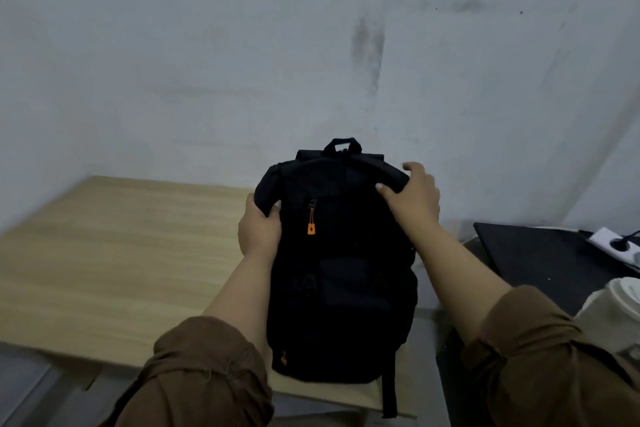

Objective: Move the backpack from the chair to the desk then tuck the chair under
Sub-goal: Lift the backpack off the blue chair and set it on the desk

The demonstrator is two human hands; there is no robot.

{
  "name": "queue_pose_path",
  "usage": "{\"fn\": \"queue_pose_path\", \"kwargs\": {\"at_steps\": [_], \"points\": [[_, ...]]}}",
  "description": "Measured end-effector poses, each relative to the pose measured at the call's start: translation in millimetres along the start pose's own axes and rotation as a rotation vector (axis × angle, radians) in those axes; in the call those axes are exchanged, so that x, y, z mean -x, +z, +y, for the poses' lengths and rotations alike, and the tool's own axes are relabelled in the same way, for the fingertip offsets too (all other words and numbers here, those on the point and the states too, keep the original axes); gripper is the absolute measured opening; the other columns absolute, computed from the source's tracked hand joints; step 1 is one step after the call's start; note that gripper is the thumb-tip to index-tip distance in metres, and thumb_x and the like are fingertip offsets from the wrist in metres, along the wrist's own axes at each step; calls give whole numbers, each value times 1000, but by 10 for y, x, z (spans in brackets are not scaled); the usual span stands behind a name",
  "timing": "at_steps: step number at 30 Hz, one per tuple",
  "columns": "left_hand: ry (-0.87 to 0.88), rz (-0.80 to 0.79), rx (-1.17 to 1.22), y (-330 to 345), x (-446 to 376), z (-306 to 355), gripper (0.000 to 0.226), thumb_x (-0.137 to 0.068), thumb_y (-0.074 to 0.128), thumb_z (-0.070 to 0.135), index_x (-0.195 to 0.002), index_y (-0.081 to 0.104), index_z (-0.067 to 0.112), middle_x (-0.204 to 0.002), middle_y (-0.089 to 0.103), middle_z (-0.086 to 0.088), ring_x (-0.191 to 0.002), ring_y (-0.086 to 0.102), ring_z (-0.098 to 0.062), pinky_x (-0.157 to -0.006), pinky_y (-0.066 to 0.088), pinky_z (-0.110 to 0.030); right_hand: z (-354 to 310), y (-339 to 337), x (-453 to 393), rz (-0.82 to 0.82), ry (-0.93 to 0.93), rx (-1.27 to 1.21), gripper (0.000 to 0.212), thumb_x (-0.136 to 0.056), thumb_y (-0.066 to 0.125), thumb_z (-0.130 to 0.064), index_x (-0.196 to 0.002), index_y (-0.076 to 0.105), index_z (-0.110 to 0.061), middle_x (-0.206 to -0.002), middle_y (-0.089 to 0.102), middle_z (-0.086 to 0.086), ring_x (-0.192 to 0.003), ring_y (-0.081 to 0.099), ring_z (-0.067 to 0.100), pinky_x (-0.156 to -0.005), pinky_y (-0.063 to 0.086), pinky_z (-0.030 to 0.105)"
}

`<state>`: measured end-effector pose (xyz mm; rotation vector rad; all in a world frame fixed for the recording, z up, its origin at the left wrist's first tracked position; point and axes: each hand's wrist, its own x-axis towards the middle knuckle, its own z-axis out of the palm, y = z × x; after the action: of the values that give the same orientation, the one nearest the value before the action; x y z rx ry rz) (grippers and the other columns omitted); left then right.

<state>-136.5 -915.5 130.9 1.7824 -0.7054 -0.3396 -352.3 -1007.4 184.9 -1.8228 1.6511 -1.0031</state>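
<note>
Both grips are closed on the black backpack (341, 263): left hand (259, 229) on its upper left side, right hand (412, 199) over its top right corner. It lies on the wooden tabletop (114, 253), near the right edge.

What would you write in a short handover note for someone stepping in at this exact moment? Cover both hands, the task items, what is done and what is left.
Left hand: gripping the upper left side of the backpack.
Right hand: gripping its upper right corner.
Backpack: upright over the near right part of the wooden desk, its base at the front edge; whether it is resting on the desk is unclear.
Chair: out of view.
Done: backpack brought to the desk.
Left: settle it, let go, then tuck the chair under.
</note>
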Motion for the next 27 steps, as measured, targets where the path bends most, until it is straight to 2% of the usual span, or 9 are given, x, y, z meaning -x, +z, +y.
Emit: {"fn": "queue_pose_path", "kwargs": {"at_steps": [2,4,8,12,14,17,19,24,27], "points": [[-10,13,-10,88,-139,8,29,-91,55,32,-117,51,20,-91,60,1,-83,56,-24,-73,42,-33,161,129,-3,5,139,-86,81,-76,73,-44,-142,31,-21,-138,40,13,-122,49,37,-100,44,52],[-28,25,-17,188,-293,-5,30,-91,56,32,-117,52,19,-93,60,1,-83,55,-24,-75,43,-33,289,278,1,-69,226,-199,89,-77,75,-37,-146,22,-20,-142,39,15,-120,52,37,-96,46,44],[-120,14,3,393,-575,-108,33,-89,58,36,-113,52,16,-95,61,-1,-90,59,-27,-75,42,-33,466,556,-178,-109,259,-217,68,-82,69,-18,-139,32,-16,-129,59,11,-109,60,33,-79,43,31],[-208,-61,79,590,-849,-378,52,-81,62,55,-109,52,14,-95,61,-2,-88,59,-25,-73,43,-32,541,837,-562,-39,287,-195,57,-79,71,-20,-128,41,-17,-120,65,8,-101,63,32,-77,46,32],[-196,-135,-25,672,-929,-554,55,-77,62,61,-106,52,15,-93,60,0,-84,56,-23,-73,43,-33,579,991,-752,-23,291,-179,55,-79,72,-21,-125,42,-16,-118,66,8,-100,64,32,-78,48,33],[-169,-251,-192,856,-1124,-853,39,-81,62,51,-98,56,16,-88,60,-2,-79,54,-24,-69,39,-32,672,1276,-1081,-12,325,-153,52,-81,71,-22,-125,43,-14,-117,66,9,-100,63,33,-77,46,32],[-181,-291,-221,995,-1318,-1017,28,-86,60,37,-101,61,13,-93,65,-8,-87,59,-29,-69,38,-30,767,1475,-1263,-22,360,-137,49,-83,69,-22,-125,43,-14,-118,65,13,-99,63,34,-78,48,34],[-173,-366,-301,1325,-1706,-1232,22,-90,57,19,-104,65,5,-100,68,-15,-94,60,-31,-68,33,-26,1019,1855,-1533,-95,411,-64,44,-91,54,-11,-132,41,-11,-123,62,18,-102,60,37,-80,45,34],[-195,-399,-316,1511,-1840,-1335,22,-92,55,16,-107,64,3,-103,67,-17,-85,55,-23,-62,33,-27,1133,1974,-1648,-164,416,-15,45,-91,43,-2,-136,40,-10,-118,62,20,-91,56,32,-75,39,31]]}}
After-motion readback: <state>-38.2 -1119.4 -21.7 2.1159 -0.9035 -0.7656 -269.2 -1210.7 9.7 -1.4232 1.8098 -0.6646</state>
